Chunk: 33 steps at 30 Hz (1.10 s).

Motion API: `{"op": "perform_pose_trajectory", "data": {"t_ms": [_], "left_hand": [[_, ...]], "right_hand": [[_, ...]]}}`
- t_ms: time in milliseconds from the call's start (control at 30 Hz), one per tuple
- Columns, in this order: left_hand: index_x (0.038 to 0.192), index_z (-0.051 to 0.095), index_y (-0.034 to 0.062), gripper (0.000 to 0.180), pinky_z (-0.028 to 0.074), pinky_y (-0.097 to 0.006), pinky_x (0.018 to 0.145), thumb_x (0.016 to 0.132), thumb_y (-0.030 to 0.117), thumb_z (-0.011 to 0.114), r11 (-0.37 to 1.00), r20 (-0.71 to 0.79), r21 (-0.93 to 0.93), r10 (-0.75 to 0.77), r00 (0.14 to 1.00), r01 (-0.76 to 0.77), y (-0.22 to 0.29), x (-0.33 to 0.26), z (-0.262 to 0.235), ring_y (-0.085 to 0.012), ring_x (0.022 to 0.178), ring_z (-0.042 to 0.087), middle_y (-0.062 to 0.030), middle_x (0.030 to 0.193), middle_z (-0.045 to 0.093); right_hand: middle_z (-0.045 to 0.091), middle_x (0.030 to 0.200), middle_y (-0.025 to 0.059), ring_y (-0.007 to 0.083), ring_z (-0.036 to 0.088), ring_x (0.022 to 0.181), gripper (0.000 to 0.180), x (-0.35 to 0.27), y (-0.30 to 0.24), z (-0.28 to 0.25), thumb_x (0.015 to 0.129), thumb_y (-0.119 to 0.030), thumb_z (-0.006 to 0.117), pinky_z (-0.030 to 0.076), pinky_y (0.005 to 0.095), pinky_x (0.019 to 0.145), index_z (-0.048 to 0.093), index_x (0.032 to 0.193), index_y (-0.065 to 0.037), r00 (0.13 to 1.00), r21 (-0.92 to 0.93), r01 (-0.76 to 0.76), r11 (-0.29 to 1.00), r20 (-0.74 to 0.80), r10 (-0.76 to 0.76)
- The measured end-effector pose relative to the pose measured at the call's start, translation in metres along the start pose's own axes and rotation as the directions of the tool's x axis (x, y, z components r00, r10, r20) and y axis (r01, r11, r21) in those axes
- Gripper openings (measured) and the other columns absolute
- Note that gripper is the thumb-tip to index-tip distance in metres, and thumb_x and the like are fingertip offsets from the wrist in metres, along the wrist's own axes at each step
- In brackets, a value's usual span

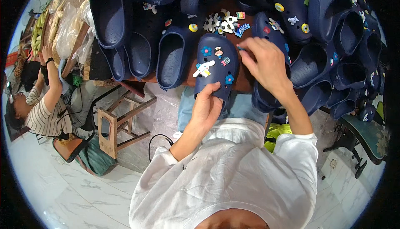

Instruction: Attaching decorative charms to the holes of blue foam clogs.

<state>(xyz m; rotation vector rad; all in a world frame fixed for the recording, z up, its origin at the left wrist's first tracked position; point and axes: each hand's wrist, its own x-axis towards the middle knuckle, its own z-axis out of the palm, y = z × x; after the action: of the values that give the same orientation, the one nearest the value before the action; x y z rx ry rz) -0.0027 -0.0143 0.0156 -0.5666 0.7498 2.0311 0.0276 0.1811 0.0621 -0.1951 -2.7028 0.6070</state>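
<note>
A navy clog (217,69) lies toe-away at the table's front edge, right before me. Its upper carries several charms: blue flowers, a round-headed figure, a swirl lollipop and a white long-eared character (203,69). My left hand (207,106) grips this clog at the near, heel end, thumb on top. Just right of its toe, my right hand (266,60) is closed in a pinch, with a small blue piece at the fingertips, too small to name. Beyond the toe lies a pile of loose charms (225,21), white-and-black, rainbow and blue ones.
More navy clogs (171,50) crowd the brown table on the left, and a charm-covered heap (310,66) rises on the right. A wooden stool (121,125) stands left. Farther left another person in a striped shirt (50,118) reaches up. At right is a dark green-topped table (366,135).
</note>
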Motion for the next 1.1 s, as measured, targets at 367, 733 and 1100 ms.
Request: {"op": "perform_pose_trajectory", "data": {"t_ms": [367, 733, 1100], "left_hand": [[0.116, 0.058, 0.0007, 0.028, 0.046, -0.033, 0.095, 0.089, 0.004, 0.063, 0.99, 0.022, 0.135, 0.036, 0.999, -0.038, 0.001, -0.006, 0.001, -0.016, 0.107, 0.061, -0.0075, 0.111, 0.065], [0.116, 0.059, 0.0, 0.024, 0.051, -0.028, 0.087, 0.093, 0.004, 0.062, 0.966, 0.044, 0.23, 0.114, 0.993, -0.121, -0.002, -0.007, 0.003, -0.0134, 0.098, 0.064, -0.0074, 0.109, 0.067], [0.118, 0.057, -0.0022, 0.036, 0.051, -0.027, 0.09, 0.085, -0.001, 0.072, 0.886, 0.072, 0.381, 0.258, 0.963, -0.266, -0.015, -0.005, -0.002, -0.0131, 0.097, 0.064, -0.0085, 0.108, 0.066]], "right_hand": [[0.065, 0.089, 0.0029, 0.0214, 0.064, 0.081, 0.028, -0.072, -0.025, 0.033, 0.072, -0.007, 0.075, 0.048, 0.0345, 0.07, 0.071, 0.099, -0.009, 0.99, 0.185, 0.109, 0.977, -0.105, -0.091], [0.068, 0.092, 0.0044, 0.0217, 0.065, 0.082, 0.026, -0.076, -0.032, 0.037, 0.075, -0.004, 0.074, 0.049, 0.0336, 0.071, 0.073, 0.1, -0.009, 0.994, 0.202, 0.056, 0.978, -0.105, -0.035], [0.066, 0.086, 0.008, 0.0208, 0.067, 0.078, 0.015, -0.068, -0.025, 0.028, 0.078, 0.001, 0.072, 0.052, 0.031, 0.068, 0.073, 0.092, -0.004, 0.963, 0.639, -0.267, 0.721, 0.156, 0.219]]}}
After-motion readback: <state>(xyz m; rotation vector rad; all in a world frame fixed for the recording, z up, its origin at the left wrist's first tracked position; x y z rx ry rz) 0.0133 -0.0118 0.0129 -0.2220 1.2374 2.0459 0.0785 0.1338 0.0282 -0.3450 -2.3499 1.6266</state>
